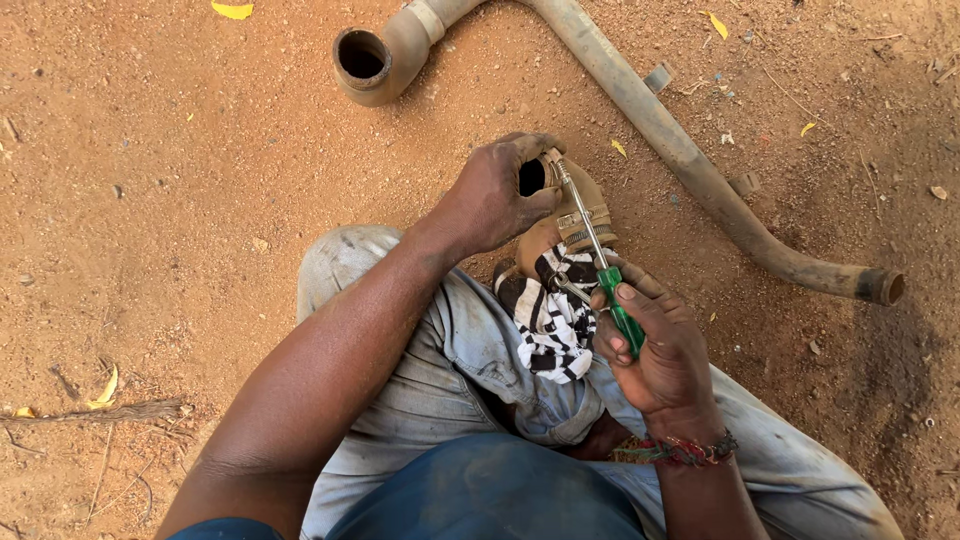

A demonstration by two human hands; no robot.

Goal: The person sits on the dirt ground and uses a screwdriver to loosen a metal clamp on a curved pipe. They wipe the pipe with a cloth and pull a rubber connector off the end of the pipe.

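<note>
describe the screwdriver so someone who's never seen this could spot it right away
Start at the long bent metal pipe lying on the red dirt, then drop to the person's lap below its middle. There the right hand grips a screwdriver whose thin steel shaft points up at a clamp on the tan hose that the left hand steadies. Its translucent green handle is the only green thing here.

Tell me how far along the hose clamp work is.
Done: nothing clearly finished. In hand: the left hand steadies the tan hose while the right hand turns the green-handled screwdriver at its metal clamp. Left: the bent pipe lies apart on the dirt.
</note>
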